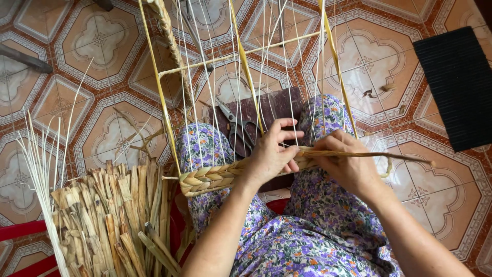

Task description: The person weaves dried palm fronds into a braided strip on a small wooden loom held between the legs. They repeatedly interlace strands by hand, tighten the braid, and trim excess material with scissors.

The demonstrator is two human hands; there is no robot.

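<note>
1. The left hand (270,154) pinches the braid (215,177) between thumb and lower fingers; its upper fingers are spread toward the right hand.
2. The right hand (344,161) is closed around the loose strands (389,155), just beside the left, fingertips nearly touching.
3. The braid lies across the lap, its finished part running left of the left hand to a yellow upright of the frame (159,87); unbraided strands stick out past the right hand.
4. Thin strings (289,72) rise from the braid above both hands.
5. Scissors (237,125) lie on a dark board (277,105) just above the left hand.
6. A bundle of dried leaves (110,215) stands well left of the left hand.
7. A black mat (458,84) lies on the tiled floor (92,41), well above and right of the right hand.
</note>
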